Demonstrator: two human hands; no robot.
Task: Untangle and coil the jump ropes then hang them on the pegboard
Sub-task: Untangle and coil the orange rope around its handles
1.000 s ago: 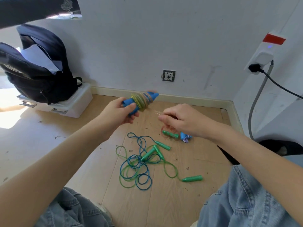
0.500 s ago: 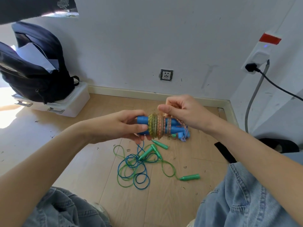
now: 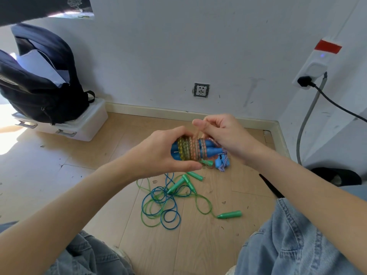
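Sitting on a white box [image 3: 79,128] at the far left, a dark backpack [image 3: 39,92] leans against the wall, well left of the wall socket [image 3: 201,90]. Below that socket and slightly left, the left hand [image 3: 158,155] grips a bundle of blue handles [image 3: 208,150] with its fingers curled around them; a yellow and pink beaded rope [image 3: 190,149] is wound in tight turns around the handles. Directly under the socket, on the wooden floor [image 3: 59,175], lies a loose tangle of green and blue cords [image 3: 160,203] with green handles [image 3: 186,182] among them, and one more green handle [image 3: 230,214] lies apart, lower and to the right. Just right of the socket's line, the right hand [image 3: 224,135] pinches a strand of the beaded rope between thumb and fingers, touching the top of the bundle. A blue handle with a striped cord [image 3: 223,162] rests on the floor below that hand. Far right of the socket, a black plug [image 3: 304,81] sits in a white power strip [image 3: 315,64] on the wall.
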